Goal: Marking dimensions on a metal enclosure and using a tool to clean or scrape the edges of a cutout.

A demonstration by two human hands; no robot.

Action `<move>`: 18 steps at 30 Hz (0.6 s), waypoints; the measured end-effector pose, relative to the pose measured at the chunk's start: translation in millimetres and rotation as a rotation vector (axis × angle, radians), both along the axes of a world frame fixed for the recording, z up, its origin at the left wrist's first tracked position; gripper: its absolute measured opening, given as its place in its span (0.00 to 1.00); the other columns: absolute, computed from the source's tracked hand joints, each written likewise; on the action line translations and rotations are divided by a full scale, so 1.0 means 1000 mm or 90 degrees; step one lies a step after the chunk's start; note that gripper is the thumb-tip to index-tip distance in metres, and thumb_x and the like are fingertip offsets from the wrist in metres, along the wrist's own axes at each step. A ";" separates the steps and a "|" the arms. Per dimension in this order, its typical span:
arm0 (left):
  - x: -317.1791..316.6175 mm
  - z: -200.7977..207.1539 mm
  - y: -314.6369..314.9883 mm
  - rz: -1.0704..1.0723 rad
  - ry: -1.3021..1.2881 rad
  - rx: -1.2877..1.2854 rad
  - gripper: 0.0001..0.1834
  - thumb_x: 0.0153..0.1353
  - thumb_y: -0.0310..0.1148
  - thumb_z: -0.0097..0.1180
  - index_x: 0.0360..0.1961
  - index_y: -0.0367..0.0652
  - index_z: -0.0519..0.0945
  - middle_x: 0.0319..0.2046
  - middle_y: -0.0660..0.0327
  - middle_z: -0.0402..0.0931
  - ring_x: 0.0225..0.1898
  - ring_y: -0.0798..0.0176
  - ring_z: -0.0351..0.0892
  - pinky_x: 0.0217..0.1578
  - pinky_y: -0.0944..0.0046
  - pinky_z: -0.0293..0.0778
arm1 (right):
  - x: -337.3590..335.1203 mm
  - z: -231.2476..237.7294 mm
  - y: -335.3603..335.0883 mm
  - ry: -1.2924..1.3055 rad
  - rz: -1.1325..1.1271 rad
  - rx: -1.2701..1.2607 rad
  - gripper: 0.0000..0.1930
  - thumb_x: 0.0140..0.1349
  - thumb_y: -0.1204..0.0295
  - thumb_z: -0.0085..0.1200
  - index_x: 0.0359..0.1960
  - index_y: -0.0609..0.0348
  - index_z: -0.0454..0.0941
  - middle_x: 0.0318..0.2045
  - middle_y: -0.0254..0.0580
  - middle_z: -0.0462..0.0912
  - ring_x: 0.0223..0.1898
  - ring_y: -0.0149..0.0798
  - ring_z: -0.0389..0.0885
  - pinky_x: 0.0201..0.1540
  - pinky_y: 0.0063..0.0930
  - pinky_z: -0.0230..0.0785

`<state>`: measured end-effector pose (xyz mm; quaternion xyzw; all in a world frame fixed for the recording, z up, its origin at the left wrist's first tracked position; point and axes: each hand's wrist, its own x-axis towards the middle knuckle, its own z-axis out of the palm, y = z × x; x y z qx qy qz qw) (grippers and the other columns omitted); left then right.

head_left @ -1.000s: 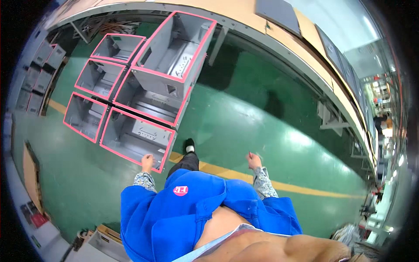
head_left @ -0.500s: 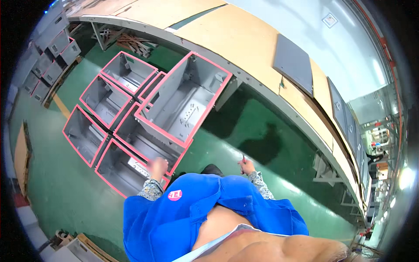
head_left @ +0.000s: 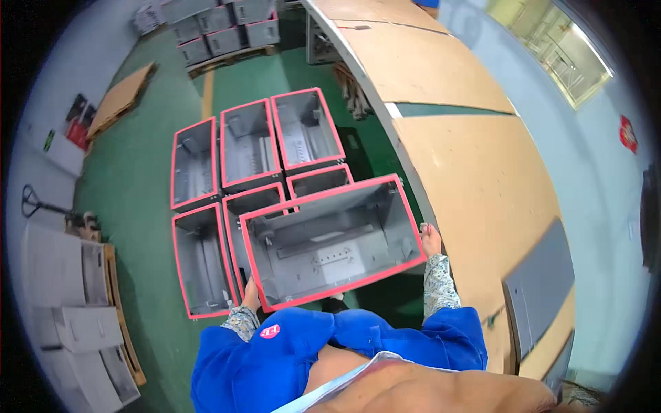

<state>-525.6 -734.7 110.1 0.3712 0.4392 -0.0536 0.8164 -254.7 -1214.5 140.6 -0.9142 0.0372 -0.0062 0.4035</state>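
A large grey metal box (head_left: 334,239) with a pink-red rim lies open side up in front of me, overlapping the smaller-looking boxes behind it. Against its left end is my left hand (head_left: 252,296), partly hidden by the wall, fingers gripping the side near the front corner. My right hand (head_left: 432,241) holds the opposite end at the rim, thumb uppermost; a small pale bit shows by its fingertips, too small to name. Holes and brackets are visible inside the box. Whether it rests on the boxes beneath or is lifted, I cannot tell.
Several similar pink-rimmed boxes (head_left: 249,141) stand in rows on the green floor. A long workbench (head_left: 475,186) with brown board runs along the right, bearing a dark grey panel (head_left: 540,292). Stacked boxes (head_left: 224,40) stand far off; pale cabinets (head_left: 89,327) are at left.
My view has swung left, bringing the large box squarely before me. Both hands have moved from beside my body to the box's two ends and taken hold.
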 end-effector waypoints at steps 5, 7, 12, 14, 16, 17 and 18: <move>0.008 0.002 0.003 0.050 0.032 -0.002 0.25 0.62 0.50 0.35 0.51 0.41 0.67 0.45 0.60 0.71 0.46 0.60 0.71 0.46 0.60 0.68 | 0.062 -0.059 -0.006 0.199 0.070 0.111 0.17 0.62 0.61 0.40 0.43 0.62 0.71 0.31 0.40 0.78 0.35 0.34 0.75 0.40 0.32 0.67; 0.007 -0.003 0.004 0.055 -0.007 0.014 0.25 0.62 0.48 0.35 0.50 0.41 0.68 0.44 0.59 0.72 0.45 0.60 0.72 0.46 0.60 0.68 | 0.069 -0.079 -0.011 0.388 -0.004 0.308 0.17 0.62 0.61 0.41 0.43 0.61 0.72 0.32 0.39 0.77 0.36 0.34 0.75 0.41 0.31 0.67; -0.002 -0.012 0.005 0.016 -0.093 0.018 0.24 0.63 0.46 0.32 0.49 0.39 0.68 0.42 0.58 0.73 0.44 0.59 0.73 0.46 0.61 0.69 | 0.062 -0.108 -0.024 0.498 0.100 0.346 0.17 0.61 0.58 0.41 0.39 0.59 0.73 0.26 0.33 0.75 0.27 0.27 0.73 0.29 0.26 0.65; -0.005 -0.017 0.005 0.036 -0.123 -0.022 0.24 0.63 0.46 0.32 0.48 0.39 0.69 0.41 0.58 0.74 0.42 0.59 0.74 0.44 0.62 0.70 | 0.056 -0.115 -0.026 0.528 0.089 0.369 0.17 0.61 0.58 0.41 0.38 0.59 0.73 0.26 0.32 0.75 0.26 0.27 0.73 0.29 0.26 0.65; -0.006 -0.022 0.007 0.038 -0.083 -0.048 0.28 0.62 0.50 0.32 0.52 0.38 0.65 0.46 0.55 0.70 0.47 0.57 0.70 0.48 0.61 0.66 | 0.052 -0.121 -0.027 0.549 0.077 0.393 0.16 0.61 0.58 0.41 0.38 0.58 0.74 0.25 0.32 0.75 0.26 0.27 0.72 0.28 0.27 0.65; -0.005 -0.024 0.009 0.038 -0.051 -0.056 0.30 0.61 0.51 0.32 0.54 0.38 0.63 0.49 0.53 0.68 0.50 0.57 0.68 0.50 0.60 0.64 | 0.051 -0.125 -0.029 0.552 0.072 0.400 0.16 0.61 0.58 0.41 0.38 0.58 0.74 0.25 0.32 0.75 0.25 0.27 0.72 0.28 0.27 0.65; -0.007 -0.025 0.009 0.039 -0.064 -0.072 0.30 0.61 0.52 0.32 0.54 0.38 0.63 0.50 0.53 0.67 0.51 0.57 0.67 0.51 0.60 0.63 | 0.049 -0.128 -0.030 0.553 0.068 0.406 0.16 0.61 0.58 0.41 0.37 0.58 0.74 0.25 0.32 0.75 0.25 0.27 0.72 0.27 0.28 0.65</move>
